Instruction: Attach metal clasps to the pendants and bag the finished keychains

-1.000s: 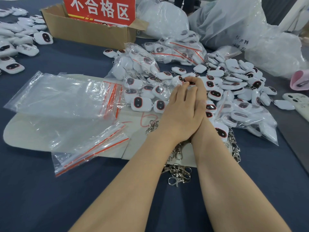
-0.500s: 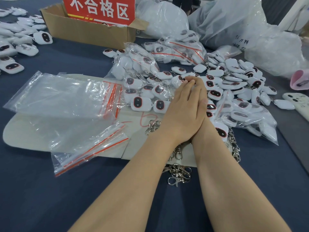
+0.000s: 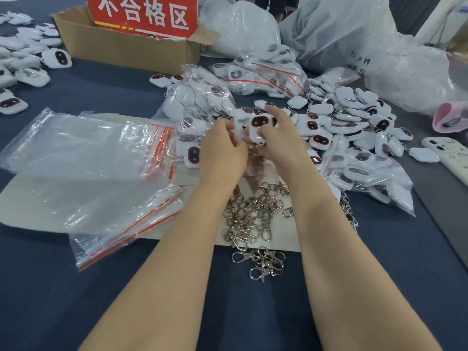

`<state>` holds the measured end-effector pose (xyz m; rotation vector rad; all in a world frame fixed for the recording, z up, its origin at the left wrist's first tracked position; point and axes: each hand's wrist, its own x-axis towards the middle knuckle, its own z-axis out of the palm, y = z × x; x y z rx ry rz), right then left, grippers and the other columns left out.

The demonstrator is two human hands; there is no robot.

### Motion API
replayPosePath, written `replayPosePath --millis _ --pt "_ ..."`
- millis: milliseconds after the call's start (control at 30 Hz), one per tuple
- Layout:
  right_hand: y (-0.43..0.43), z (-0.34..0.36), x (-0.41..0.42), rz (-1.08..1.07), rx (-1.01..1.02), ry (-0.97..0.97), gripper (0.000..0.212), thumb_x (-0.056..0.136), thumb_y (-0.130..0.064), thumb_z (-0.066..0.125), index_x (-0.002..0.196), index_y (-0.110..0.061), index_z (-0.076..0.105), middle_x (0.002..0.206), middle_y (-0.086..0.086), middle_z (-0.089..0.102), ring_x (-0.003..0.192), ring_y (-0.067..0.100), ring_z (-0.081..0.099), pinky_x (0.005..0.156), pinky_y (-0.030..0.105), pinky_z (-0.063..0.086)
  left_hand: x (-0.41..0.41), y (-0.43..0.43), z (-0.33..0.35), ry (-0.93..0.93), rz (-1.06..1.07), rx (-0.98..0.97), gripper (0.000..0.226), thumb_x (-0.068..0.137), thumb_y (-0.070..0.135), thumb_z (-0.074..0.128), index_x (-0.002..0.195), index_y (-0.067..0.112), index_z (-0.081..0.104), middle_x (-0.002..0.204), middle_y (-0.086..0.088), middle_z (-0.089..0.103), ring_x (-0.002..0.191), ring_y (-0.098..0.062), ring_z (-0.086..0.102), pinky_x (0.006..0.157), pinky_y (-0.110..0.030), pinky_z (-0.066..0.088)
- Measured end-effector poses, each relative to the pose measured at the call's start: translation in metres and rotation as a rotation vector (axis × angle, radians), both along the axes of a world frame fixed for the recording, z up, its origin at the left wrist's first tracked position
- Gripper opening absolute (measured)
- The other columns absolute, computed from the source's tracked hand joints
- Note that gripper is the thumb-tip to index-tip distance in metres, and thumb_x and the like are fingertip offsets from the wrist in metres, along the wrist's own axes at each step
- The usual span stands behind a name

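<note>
Both hands work at the centre of the table. My right hand (image 3: 283, 140) grips a white pendant with a dark red-rimmed face (image 3: 259, 124). My left hand (image 3: 222, 148) has its fingers curled round another white pendant (image 3: 239, 125) right beside it. Below my wrists lies a heap of metal clasps (image 3: 253, 219) on a pale sheet (image 3: 38, 196). A big pile of loose white pendants (image 3: 354, 117) spreads to the right. Empty zip bags with red strips (image 3: 83, 158) lie to the left.
Filled bags of pendants (image 3: 263, 74) sit behind my hands and at the right (image 3: 367, 173). A cardboard box with a red sign (image 3: 126, 44) stands at the back left. More pendants (image 3: 22, 62) are at far left, a phone (image 3: 448, 153) at far right.
My hands were pressed together, fingers stretched into the pile. They have now drawn apart and each has picked up a pendant, uncovering the clasp heap below.
</note>
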<state>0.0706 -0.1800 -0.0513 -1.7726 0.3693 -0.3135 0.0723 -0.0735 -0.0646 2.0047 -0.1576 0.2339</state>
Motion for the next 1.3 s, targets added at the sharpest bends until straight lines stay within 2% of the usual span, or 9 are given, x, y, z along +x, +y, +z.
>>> replayPosePath --millis 133,233,400,533,733,867,1000,1133,1300 --pt "-0.017 0.001 -0.007 -0.274 -0.466 0.104 0.035 0.093 -0.014 0.047 0.127 -0.006 0.044 0.12 0.014 0.057 0.096 0.026 0.054 0.079 0.031 0.04 0.001 0.001 0.003 0.017 -0.008 -0.088 0.018 0.092 0.012 0.055 0.11 0.013 0.059 0.088 0.009 0.057 0.082 -0.008 0.056 0.072 -0.013 0.04" --pt "-0.022 0.002 -0.009 -0.271 -0.662 0.237 0.017 0.09 -0.013 0.046 0.106 -0.007 0.051 0.112 0.018 0.057 0.112 0.035 0.051 0.094 0.037 0.039 0.0 0.001 0.005 0.012 0.017 -0.133 0.004 0.093 0.018 0.054 0.096 0.02 0.055 0.079 0.015 0.054 0.07 0.002 0.051 0.06 -0.002 0.037" --pt "-0.002 -0.001 -0.004 -0.189 -0.821 -0.006 0.039 0.093 -0.007 0.044 0.13 -0.016 0.053 0.138 0.009 0.046 0.128 0.026 0.035 0.101 0.033 0.031 0.002 0.003 0.005 0.003 0.061 -0.172 0.02 0.096 0.022 0.049 0.077 0.025 0.045 0.071 0.011 0.051 0.061 -0.001 0.047 0.054 -0.004 0.037" --pt "0.006 -0.018 0.002 0.015 -1.054 0.222 0.038 0.099 -0.017 0.039 0.134 -0.021 0.053 0.157 0.013 0.022 0.144 0.033 0.012 0.117 0.039 0.009 0.004 0.002 0.005 0.014 0.047 -0.17 0.007 0.096 0.019 0.05 0.09 0.016 0.05 0.075 0.009 0.053 0.066 -0.003 0.048 0.059 -0.015 0.036" --pt "0.003 -0.026 0.003 -0.043 -1.086 0.278 0.047 0.103 -0.031 0.032 0.145 -0.01 0.033 0.158 0.008 0.022 0.148 0.029 0.007 0.119 0.045 0.003 -0.001 0.003 0.011 0.11 -0.051 -0.172 0.022 0.091 0.01 0.055 0.112 0.01 0.062 0.096 0.003 0.063 0.087 -0.01 0.06 0.083 -0.025 0.049" --pt "0.001 -0.02 0.004 -0.208 -0.854 0.109 0.043 0.1 -0.027 0.037 0.138 -0.007 0.046 0.143 0.009 0.046 0.137 0.025 0.033 0.116 0.042 0.021 -0.004 0.005 0.013 0.072 -0.077 -0.089 0.012 0.088 0.013 0.058 0.089 0.01 0.07 0.084 -0.003 0.071 0.077 -0.016 0.067 0.076 -0.029 0.054" --pt "-0.005 -0.01 -0.001 -0.363 -0.537 -0.078 0.029 0.097 -0.023 0.044 0.118 -0.007 0.057 0.119 0.008 0.059 0.111 0.023 0.053 0.09 0.026 0.037 -0.004 0.006 0.011 0.071 -0.125 0.051 0.026 0.094 0.018 0.055 0.07 0.016 0.064 0.066 -0.002 0.068 0.056 -0.008 0.064 0.057 -0.018 0.05" --pt "-0.007 -0.014 -0.004 -0.148 -0.868 0.093 0.041 0.098 -0.022 0.043 0.139 -0.02 0.044 0.138 0.008 0.049 0.124 0.029 0.044 0.101 0.037 0.034 -0.005 0.005 0.011 0.07 -0.113 0.068 0.027 0.094 0.022 0.056 0.068 0.019 0.058 0.058 0.003 0.061 0.042 0.004 0.055 0.044 -0.006 0.038" --pt "-0.003 -0.02 -0.003 0.017 -1.075 0.205 0.045 0.099 -0.027 0.041 0.144 -0.023 0.038 0.149 0.006 0.038 0.139 0.031 0.027 0.116 0.045 0.019 -0.004 0.002 0.012 -0.01 -0.046 0.057 0.024 0.097 0.029 0.048 0.076 0.018 0.052 0.066 0.008 0.053 0.061 -0.009 0.051 0.062 -0.027 0.039"
